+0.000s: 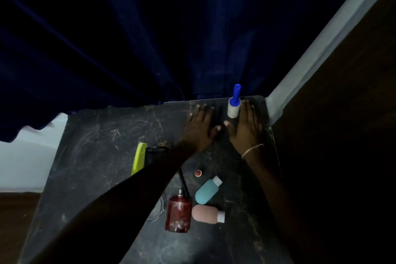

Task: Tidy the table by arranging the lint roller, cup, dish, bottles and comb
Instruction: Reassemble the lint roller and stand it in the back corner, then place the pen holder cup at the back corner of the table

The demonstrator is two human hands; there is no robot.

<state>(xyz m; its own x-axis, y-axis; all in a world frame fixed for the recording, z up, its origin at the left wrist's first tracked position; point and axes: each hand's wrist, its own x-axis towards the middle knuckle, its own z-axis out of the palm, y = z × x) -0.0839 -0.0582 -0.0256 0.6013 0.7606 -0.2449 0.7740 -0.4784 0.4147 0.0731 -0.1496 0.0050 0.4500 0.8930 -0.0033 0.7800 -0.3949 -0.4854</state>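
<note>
A lint roller [233,106] with a white roll and blue handle stands upright at the table's far right corner. My right hand [246,128] lies flat just right of it, fingers spread, thumb near its base. My left hand [199,128] rests flat to its left, holding nothing. A yellow-green comb [138,157] leans beside a black mesh cup [155,153], partly behind my left arm. Nearer lie a red pump bottle [179,214], a teal bottle [207,192] and a pink bottle [206,213]. A clear glass dish [158,210] is mostly hidden under my arm.
The dark marble table [96,146] has a small round reddish cap [198,173] near its middle. A dark blue curtain [150,38] hangs behind the far edge. A pale wall strip [321,38] and a dark wooden panel [342,113] border the right side.
</note>
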